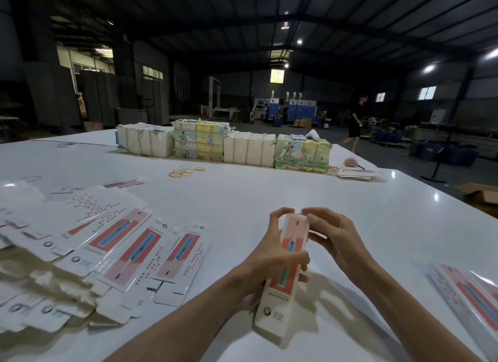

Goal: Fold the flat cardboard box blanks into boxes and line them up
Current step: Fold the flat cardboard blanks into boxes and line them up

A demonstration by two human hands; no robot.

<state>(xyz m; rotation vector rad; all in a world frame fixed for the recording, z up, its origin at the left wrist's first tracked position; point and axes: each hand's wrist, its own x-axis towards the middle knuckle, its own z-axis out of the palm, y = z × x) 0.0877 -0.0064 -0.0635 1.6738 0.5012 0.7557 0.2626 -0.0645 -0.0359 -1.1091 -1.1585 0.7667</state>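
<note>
White desk (242, 200) below, my left hand (272, 254) grips the box (285, 278) upright so my right hand (334, 235), fingers curled, tucks its top flap.

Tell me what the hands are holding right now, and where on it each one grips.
One folded box. The left hand wraps its middle from the left side; the right hand pinches its far top end.

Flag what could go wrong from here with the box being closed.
1. Both hands, left hand and right hand, squeeze the long box while working its far end; too much pressure could crease the thin walls or spring the flap back open.
2. The flat blanks lie in a loose, slanted spread, so pulling one might drag its neighbours along.
</note>
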